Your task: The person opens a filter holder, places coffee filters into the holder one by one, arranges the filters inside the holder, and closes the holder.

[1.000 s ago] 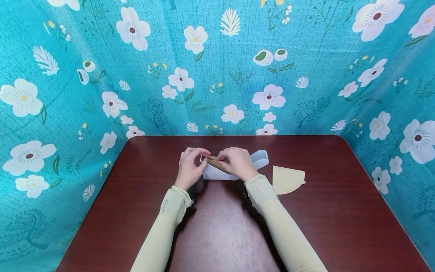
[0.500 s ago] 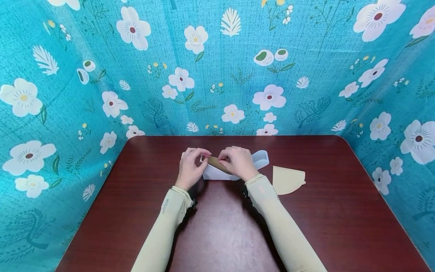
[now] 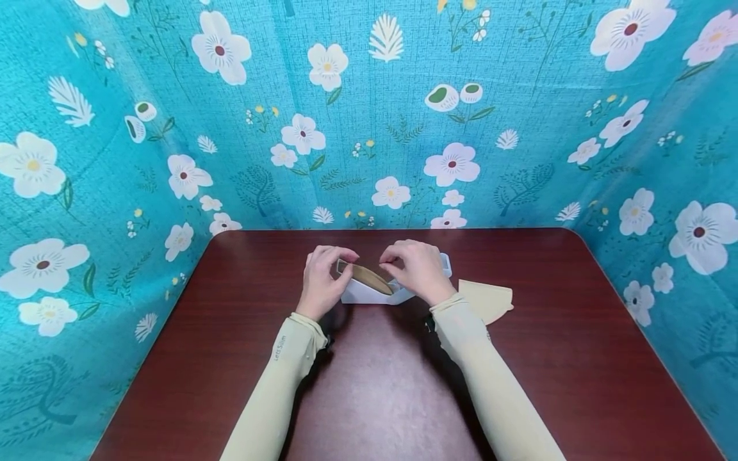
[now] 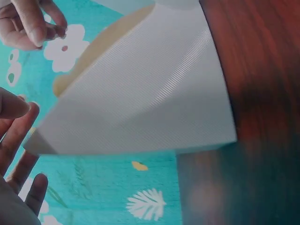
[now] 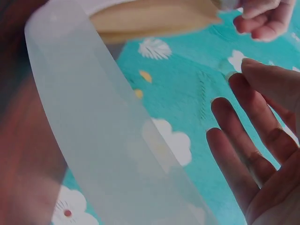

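A white coffee filter holder stands at the table's far middle, its translucent lid swung open to the right. Tan coffee filters stick up in a curve above its slanted edge. My left hand grips the holder's raised left end between thumb and fingers; some fingertips are hidden behind its corner in the left wrist view. Over the holder's right part, my right hand is raised with nothing in it. In the right wrist view its thumb lies close to the index finger, the other fingers loosely extended.
One loose tan coffee filter lies flat on the dark red table, right of the holder and partly behind my right wrist. A blue flowered curtain hangs along the table's back and sides.
My right hand has let go of the filters and moved a little right and up. More of the filters' curved edge shows. The left hand stays at the holder's left end.
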Demonstrator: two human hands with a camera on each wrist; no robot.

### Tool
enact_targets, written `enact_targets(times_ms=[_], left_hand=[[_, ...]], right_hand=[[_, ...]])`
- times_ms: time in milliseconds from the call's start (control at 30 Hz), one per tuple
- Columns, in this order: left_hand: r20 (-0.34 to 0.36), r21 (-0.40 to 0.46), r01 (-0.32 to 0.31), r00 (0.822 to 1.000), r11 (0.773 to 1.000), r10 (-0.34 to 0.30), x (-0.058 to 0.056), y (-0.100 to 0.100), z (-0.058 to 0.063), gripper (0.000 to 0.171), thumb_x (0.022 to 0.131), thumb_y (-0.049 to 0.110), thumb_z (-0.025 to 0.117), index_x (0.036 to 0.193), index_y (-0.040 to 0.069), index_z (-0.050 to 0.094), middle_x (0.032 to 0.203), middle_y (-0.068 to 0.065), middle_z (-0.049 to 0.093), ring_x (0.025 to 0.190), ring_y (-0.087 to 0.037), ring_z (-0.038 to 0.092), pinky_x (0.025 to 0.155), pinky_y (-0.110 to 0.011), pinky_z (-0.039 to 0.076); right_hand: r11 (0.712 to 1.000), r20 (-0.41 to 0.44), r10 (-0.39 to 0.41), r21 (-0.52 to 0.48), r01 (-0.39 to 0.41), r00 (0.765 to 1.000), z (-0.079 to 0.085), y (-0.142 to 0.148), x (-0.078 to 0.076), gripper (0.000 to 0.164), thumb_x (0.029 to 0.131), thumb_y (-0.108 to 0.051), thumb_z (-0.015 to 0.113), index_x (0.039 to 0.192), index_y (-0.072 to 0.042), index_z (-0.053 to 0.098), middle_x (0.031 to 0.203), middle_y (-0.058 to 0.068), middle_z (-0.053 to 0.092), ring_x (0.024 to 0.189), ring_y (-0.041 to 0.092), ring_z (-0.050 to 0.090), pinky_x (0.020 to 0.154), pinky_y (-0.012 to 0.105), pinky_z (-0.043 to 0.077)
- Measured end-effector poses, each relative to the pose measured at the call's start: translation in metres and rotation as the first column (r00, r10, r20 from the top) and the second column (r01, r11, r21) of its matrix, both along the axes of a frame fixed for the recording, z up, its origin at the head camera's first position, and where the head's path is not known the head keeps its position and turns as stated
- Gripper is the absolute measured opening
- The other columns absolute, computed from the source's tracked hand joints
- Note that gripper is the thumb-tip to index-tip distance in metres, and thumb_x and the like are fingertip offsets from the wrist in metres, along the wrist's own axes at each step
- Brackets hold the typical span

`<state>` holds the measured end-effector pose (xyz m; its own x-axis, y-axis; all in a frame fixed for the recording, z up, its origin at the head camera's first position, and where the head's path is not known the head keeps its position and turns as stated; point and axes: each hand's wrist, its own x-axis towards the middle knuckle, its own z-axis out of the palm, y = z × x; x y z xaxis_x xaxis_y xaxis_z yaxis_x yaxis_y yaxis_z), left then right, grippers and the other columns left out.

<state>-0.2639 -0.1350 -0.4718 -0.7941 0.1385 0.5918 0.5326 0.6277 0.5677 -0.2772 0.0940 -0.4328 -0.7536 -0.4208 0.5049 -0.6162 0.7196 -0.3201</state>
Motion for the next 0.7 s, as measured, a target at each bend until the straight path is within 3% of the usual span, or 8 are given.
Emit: enact_targets(times_ms=[167,400,533,700], left_hand=[[-0.042,-0.032,0.056,0.997,0.998,-0.057,0.002,0.013,0.009,0.02,0.09,0.007,0.07,0.106,0.018,0.076,0.103,0.003,0.075,0.108,-0.02,0.058,0.096,-0.044,0.042],[-0.041,-0.1,0.158,0.986,0.982,-0.163,0.007,0.039,0.019,0.02,0.094,0.009,0.068,0.111,0.018,0.074,0.11,0.004,0.074,0.107,-0.017,0.061,0.091,-0.039,0.048],[-0.05,-0.14,0.248,0.965,0.959,-0.257,0.011,0.058,0.02,0.023,0.095,0.01,0.068,0.117,0.017,0.074,0.116,0.004,0.073,0.109,-0.016,0.062,0.096,-0.035,0.049],[-0.056,-0.204,0.359,0.925,0.911,-0.377,0.019,0.081,0.019,0.033,0.094,0.009,0.07,0.127,0.013,0.072,0.125,0.0,0.071,0.113,-0.017,0.064,0.101,-0.033,0.05]], right_hand=[[0.999,-0.014,-0.032,-0.032,0.031,0.999,0.014,0.021,0.005,0.006,0.087,-0.02,0.084,0.093,-0.019,0.082,0.085,-0.002,0.077,0.078,0.018,0.072,0.067,0.037,0.055],[0.994,-0.039,-0.087,-0.066,0.084,0.995,0.022,0.06,0.007,0.009,0.087,-0.02,0.085,0.095,-0.018,0.082,0.089,0.0,0.078,0.079,0.02,0.073,0.066,0.042,0.055],[0.986,-0.041,-0.142,-0.093,0.138,0.989,0.019,0.087,0.008,0.008,0.087,-0.019,0.084,0.095,-0.019,0.082,0.09,0.0,0.079,0.077,0.022,0.072,0.063,0.042,0.051],[0.97,-0.007,-0.213,-0.119,0.211,0.977,0.015,0.12,0.011,0.008,0.089,-0.018,0.082,0.097,-0.016,0.082,0.093,0.004,0.079,0.079,0.025,0.071,0.068,0.045,0.051]])
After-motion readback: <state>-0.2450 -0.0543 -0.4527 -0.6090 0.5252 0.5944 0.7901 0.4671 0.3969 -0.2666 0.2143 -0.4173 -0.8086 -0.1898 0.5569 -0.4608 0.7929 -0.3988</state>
